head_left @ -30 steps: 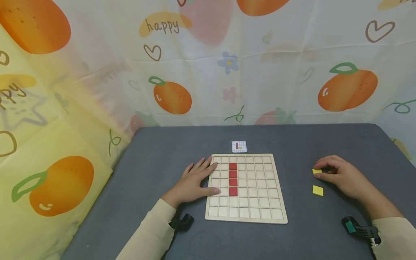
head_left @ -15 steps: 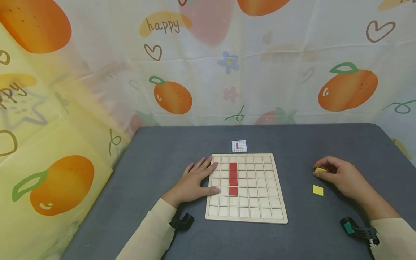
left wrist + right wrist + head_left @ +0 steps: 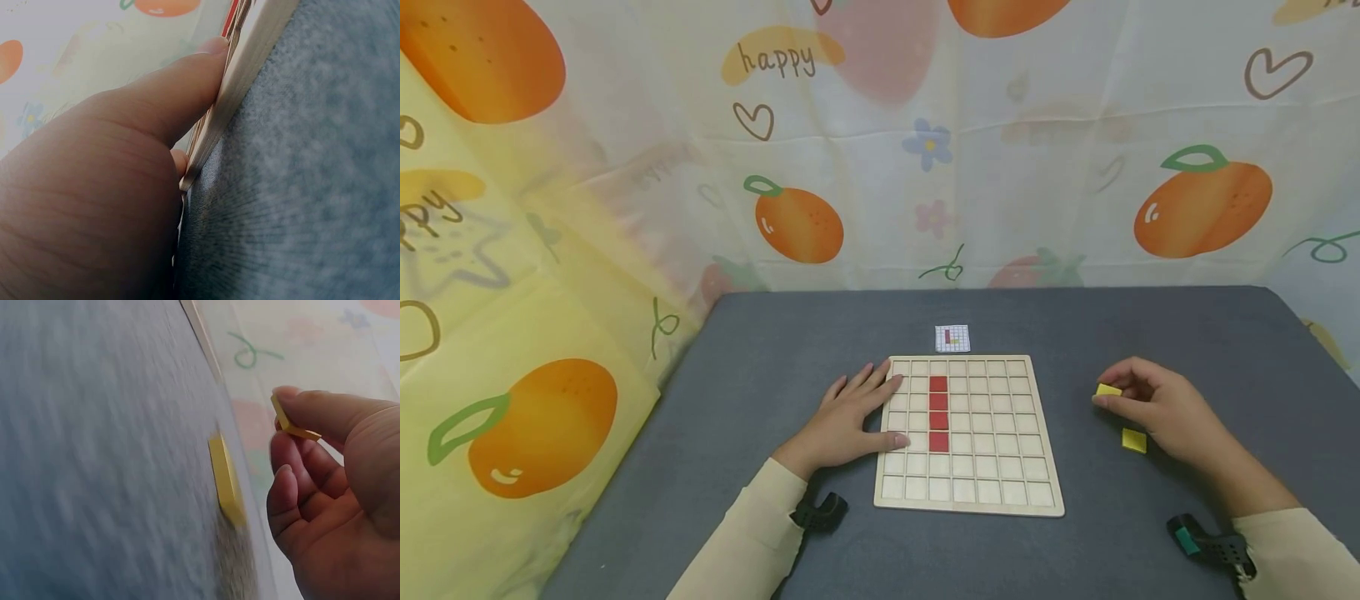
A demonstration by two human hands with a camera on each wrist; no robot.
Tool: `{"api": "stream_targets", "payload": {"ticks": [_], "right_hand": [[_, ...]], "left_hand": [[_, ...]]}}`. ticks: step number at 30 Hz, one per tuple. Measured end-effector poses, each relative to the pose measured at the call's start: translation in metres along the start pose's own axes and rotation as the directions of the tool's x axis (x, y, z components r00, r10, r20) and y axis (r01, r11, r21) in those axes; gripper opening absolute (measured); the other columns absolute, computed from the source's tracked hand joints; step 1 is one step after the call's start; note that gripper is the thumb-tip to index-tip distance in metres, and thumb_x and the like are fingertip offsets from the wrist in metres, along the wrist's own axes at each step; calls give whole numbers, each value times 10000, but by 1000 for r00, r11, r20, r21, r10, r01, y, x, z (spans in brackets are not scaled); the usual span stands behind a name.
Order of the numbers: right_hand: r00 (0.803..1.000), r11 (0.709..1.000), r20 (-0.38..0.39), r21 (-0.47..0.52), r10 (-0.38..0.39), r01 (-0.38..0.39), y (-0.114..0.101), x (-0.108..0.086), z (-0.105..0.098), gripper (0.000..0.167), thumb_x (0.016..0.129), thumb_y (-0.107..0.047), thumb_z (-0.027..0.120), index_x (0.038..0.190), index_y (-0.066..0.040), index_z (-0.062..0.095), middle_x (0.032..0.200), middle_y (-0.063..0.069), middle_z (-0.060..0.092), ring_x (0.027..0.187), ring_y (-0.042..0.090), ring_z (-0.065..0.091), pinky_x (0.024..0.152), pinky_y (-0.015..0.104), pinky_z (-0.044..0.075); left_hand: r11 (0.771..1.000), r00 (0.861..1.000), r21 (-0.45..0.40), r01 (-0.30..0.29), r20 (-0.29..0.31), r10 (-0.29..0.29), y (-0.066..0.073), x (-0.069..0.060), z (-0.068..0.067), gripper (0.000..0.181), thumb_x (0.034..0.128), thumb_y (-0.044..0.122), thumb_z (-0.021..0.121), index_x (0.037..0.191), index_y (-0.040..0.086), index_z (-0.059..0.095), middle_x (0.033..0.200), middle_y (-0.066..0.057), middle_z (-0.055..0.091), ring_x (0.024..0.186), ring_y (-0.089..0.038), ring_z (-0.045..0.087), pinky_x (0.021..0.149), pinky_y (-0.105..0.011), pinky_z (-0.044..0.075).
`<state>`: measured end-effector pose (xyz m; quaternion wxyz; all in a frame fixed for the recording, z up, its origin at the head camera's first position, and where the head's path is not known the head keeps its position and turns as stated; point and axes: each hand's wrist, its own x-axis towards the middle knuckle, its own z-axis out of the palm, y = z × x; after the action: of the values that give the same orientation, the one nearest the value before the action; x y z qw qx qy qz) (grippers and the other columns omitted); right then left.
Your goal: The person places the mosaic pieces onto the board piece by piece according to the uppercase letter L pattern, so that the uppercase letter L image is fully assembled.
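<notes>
A wooden grid board (image 3: 970,510) lies on the table, with several red square tiles (image 3: 938,401) lined up in one column. My left hand (image 3: 842,421) rests on the board's left edge, fingers spread and straight; the left wrist view shows the thumb (image 3: 181,87) lying over the rim. To the right of the board, my right hand (image 3: 1172,408) pinches a yellow square tile (image 3: 1108,390) between thumb and fingers. The right wrist view shows this tile (image 3: 289,422) raised off the table. A second yellow tile (image 3: 1134,441) lies flat beneath that hand.
A small printed card (image 3: 952,338) with a coloured grid pattern lies just behind the board. The dark grey table (image 3: 820,325) meets a fruit-patterned cloth (image 3: 880,208) at its back and left.
My right hand has lifted the pinched yellow tile and carried it left, toward the board. The other yellow tile and my left hand stay in place.
</notes>
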<state>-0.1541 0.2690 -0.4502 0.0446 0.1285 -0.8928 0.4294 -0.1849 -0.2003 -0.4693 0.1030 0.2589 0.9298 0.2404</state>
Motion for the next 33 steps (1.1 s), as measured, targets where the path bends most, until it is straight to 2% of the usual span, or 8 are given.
{"api": "stream_targets", "payload": {"ticks": [4, 11, 15, 26, 33], "right_hand": [[999, 1000, 32, 31, 2, -3, -12, 0, 8, 185, 996, -95, 829, 1148, -63, 730, 958, 48, 664, 753, 171, 606, 584, 287, 491], [995, 995, 93, 97, -18, 9, -30, -1, 26, 169, 1033, -100, 785, 1196, -66, 762, 1044, 9, 726, 847, 189, 672, 697, 281, 544], [992, 991, 127, 137, -24, 6, -37, -1, 34, 178, 1046, -87, 762, 1222, -63, 771, 1052, -6, 729, 875, 187, 671, 718, 284, 550], [988, 974, 146, 224, -57, 23, -57, 0, 68, 129, 993, -83, 824, 1113, -105, 783, 942, -17, 700, 819, 166, 652, 690, 293, 543], [979, 973, 189, 229, -79, 34, -67, 2, 86, 108, 1023, -111, 796, 1119, -159, 810, 1044, -43, 717, 919, 176, 667, 808, 321, 558]], "left_hand": [[1000, 1000, -4, -6, 2, 6, 0, 0, 0, 1004, 967, 728, 690, 1748, 251, 277, 1808, 48, 86, 1658, -221, 20, 1278, -594, -18], [1000, 1000, -3, -10, -3, 10, 1, 1, 0, 998, 969, 723, 692, 1746, 246, 289, 1810, 37, 102, 1659, -237, 29, 1276, -606, -12], [1000, 1000, -2, -14, -9, 14, 1, 1, 1, 996, 969, 721, 692, 1746, 244, 292, 1811, 31, 105, 1660, -241, 35, 1275, -605, -7], [1000, 1000, -4, -5, 0, 5, 1, -1, -1, 996, 972, 716, 694, 1749, 249, 280, 1809, 49, 89, 1658, -225, 19, 1277, -598, -21], [1000, 1000, -5, 0, -2, 0, 2, -1, -1, 1005, 965, 728, 687, 1748, 248, 281, 1809, 47, 96, 1658, -219, 22, 1278, -591, -27]]}}
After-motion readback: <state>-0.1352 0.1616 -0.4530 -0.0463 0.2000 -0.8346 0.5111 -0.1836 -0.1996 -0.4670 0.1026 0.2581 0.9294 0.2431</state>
